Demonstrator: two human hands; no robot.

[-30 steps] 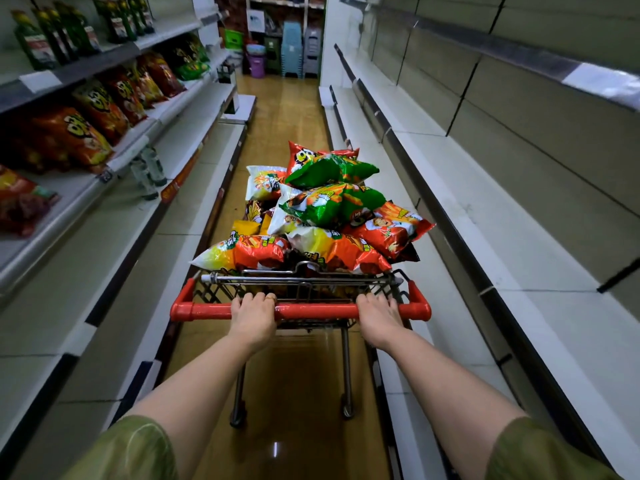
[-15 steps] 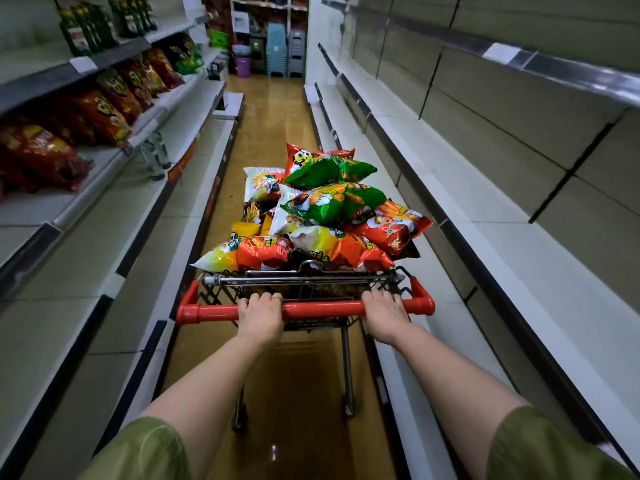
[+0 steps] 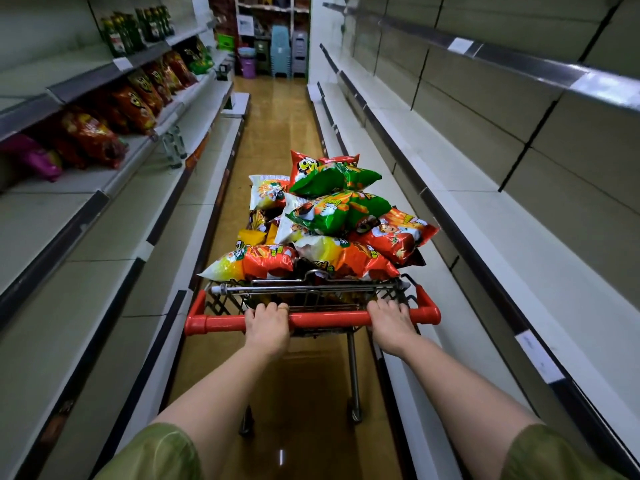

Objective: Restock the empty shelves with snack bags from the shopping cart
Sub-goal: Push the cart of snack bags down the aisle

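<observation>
The handle (image 3: 325, 319) of the cart (image 3: 311, 294) is gripped by the left hand (image 3: 268, 323) and the right hand (image 3: 391, 320), fingers curled over the bar, well apart. The snack bags (image 3: 339, 211) are heaped in the cart above its rim; none are placed yet on the empty shelves (image 3: 519, 209) at the right.

Risks, as judged:
- The front-left bag (image 3: 252, 263) overhangs the rim and could be tipped off by a jolt or sharp turn.
- The top green bag (image 3: 336, 178) lies loose and could be slid off too.
- The cart is near the right base shelf (image 3: 460, 299), so a wheel could be clipped there.

Counts:
- One cart, two hands.
- Two green bags, two red, two yellow-orange in front, two whitish.
- Some yellow packs are seen in the gap; more is hidden underneath.

On the left shelves (image 3: 104, 209) a row of red bags (image 3: 138, 102) and some bottles (image 3: 138, 29) are seen, too blurred to be counted.
</observation>
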